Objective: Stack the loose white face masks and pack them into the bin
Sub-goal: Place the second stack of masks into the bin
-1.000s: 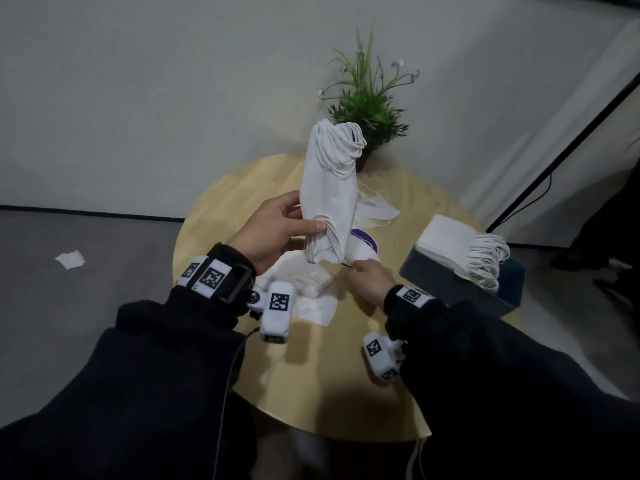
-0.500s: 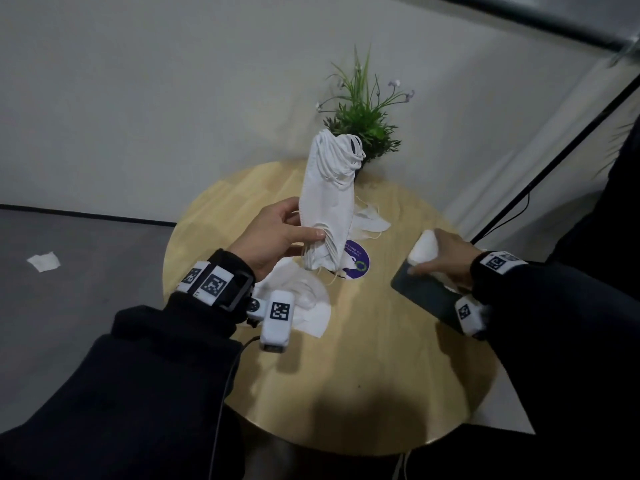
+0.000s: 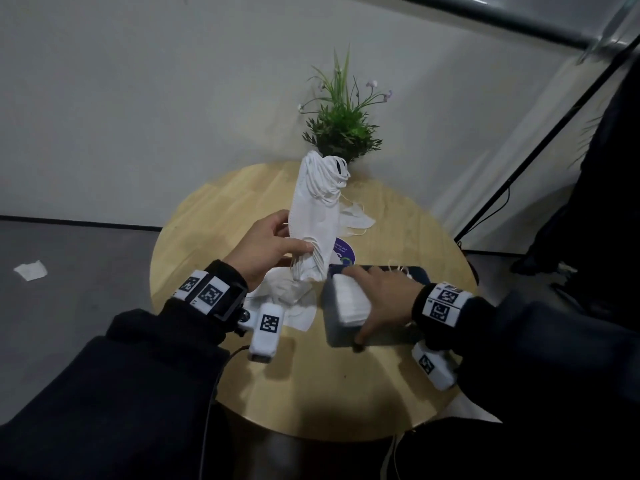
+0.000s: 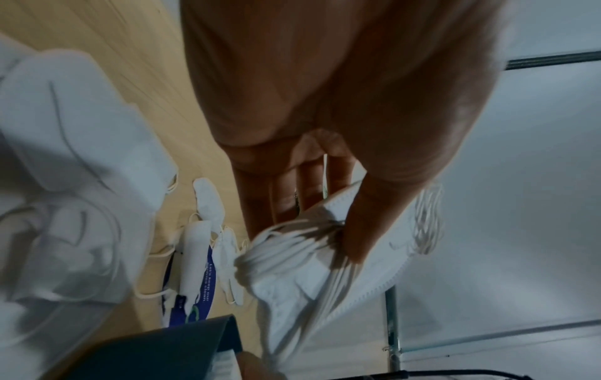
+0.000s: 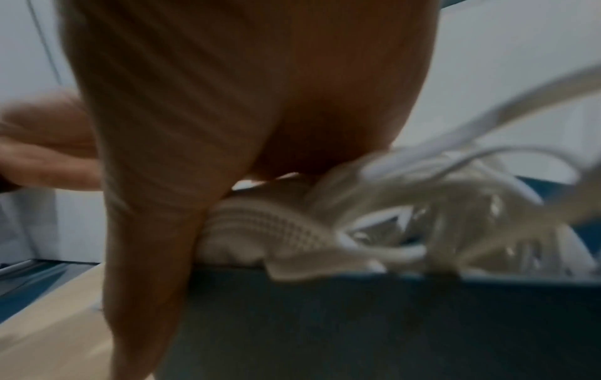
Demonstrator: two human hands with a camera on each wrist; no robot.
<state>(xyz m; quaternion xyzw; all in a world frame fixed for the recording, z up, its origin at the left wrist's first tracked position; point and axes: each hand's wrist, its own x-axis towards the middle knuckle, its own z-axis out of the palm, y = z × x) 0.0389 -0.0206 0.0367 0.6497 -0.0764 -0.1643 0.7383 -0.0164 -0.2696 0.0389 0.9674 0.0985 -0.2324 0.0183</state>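
Observation:
My left hand (image 3: 289,239) pinches the lower end of a tall stack of white face masks (image 3: 313,216), held upright over the round wooden table (image 3: 221,216); the left wrist view shows the thumb across the mask stack (image 4: 325,272) and its ear loops. My right hand (image 3: 375,299) grips the dark blue-grey bin (image 3: 384,336) just right of that stack, thumb down the near wall, fingers over the packed masks (image 3: 349,301) inside. In the right wrist view the bin wall (image 5: 357,321) and the packed masks (image 5: 276,231) are blurred. Loose masks (image 3: 355,218) lie behind the stack, more (image 3: 287,296) under my left wrist.
A potted green plant (image 3: 343,129) stands at the table's far edge. A purple round sticker (image 3: 343,252) lies by the bin. A scrap of white paper (image 3: 30,270) is on the floor to the left. A dark stand leg (image 3: 540,143) slants at the right.
My right hand left the table middle, reached the bin at the right, and has brought it in beside the held stack. My left hand has kept the stack upright, nearly still.

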